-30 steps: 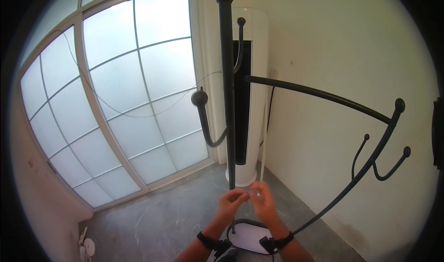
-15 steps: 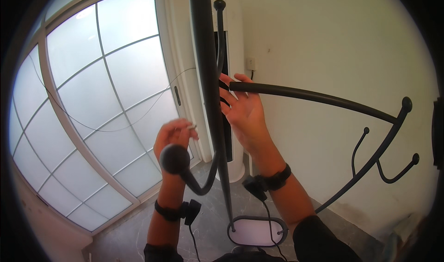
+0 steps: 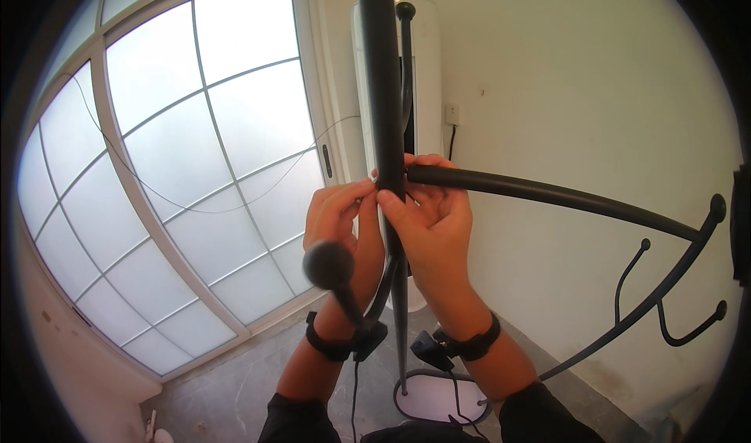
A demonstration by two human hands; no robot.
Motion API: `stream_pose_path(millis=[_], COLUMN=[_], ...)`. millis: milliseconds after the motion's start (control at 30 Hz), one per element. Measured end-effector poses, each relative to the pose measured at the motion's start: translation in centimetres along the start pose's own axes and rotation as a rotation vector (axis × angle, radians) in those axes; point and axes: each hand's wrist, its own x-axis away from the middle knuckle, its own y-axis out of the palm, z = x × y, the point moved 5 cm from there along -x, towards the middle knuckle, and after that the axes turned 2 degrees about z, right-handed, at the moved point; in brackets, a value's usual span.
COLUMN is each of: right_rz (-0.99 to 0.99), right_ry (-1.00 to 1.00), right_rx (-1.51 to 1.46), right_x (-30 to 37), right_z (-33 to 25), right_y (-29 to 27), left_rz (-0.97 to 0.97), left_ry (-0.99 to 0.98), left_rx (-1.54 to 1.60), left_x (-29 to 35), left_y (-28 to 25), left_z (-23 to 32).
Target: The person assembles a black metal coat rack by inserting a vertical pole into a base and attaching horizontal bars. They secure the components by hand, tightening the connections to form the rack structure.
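A dark metal coat rack stands before me, its upright pole [image 3: 381, 75] running down the middle of the view. My left hand [image 3: 340, 212] is at the pole's left side, thumb and fingers pinched together on a small pale piece [image 3: 374, 178] against the pole; its exact kind is too small to tell. My right hand [image 3: 438, 216] closes round the pole from the right, thumb on the near side. Some of its fingers are behind the crossbar [image 3: 547, 195], whose end meets the pole there. A ball-tipped hook [image 3: 328, 265] on the pole overlaps my left wrist.
At right, a curved upright [image 3: 637, 314] carries more hooks. An oval base tray [image 3: 438, 374] sits on the grey tiled floor. A white tall appliance [image 3: 429, 75] stands behind the pole, with a wall socket [image 3: 452, 114] beside it. Frosted sliding doors [image 3: 250, 114] are on the left.
My left hand has moved up and right to the pole with the small pale piece. The right hand has closed in, its thumb now on the pole. The view has shifted slightly.
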Motion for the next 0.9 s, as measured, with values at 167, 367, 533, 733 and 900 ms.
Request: stream_pose_path(millis=[167,367,533,733,900], right_rz=[0.076,0.122,0.111,0.122,0.145], right_ry=[-0.02,-0.009,0.032,-0.008,-0.021], right_rx=[0.064,0.087,0.056,0.134,0.146], right_x=[0.2,0.6,0.0,-0.1,-0.1], right_z=[-0.3,-0.2,-0.7,-0.3,-0.6], right_y=[0.3,0.3,0.4,0.2,0.1], left_rz=[0.081,0.013,-0.159,-0.284,-0.281], left_ry=[0.077,0.117,-0.001,-0.229,-0.373], left_rx=[-0.033,-0.033,0.194,0.385,0.386], left_x=[-0.3,-1.4,-2.8,-3.6,-3.4], left_y=[0.6,0.0,-0.1,0.0,-0.2], left_z=[-0.2,-0.8,-1.1,-2.7,-3.4])
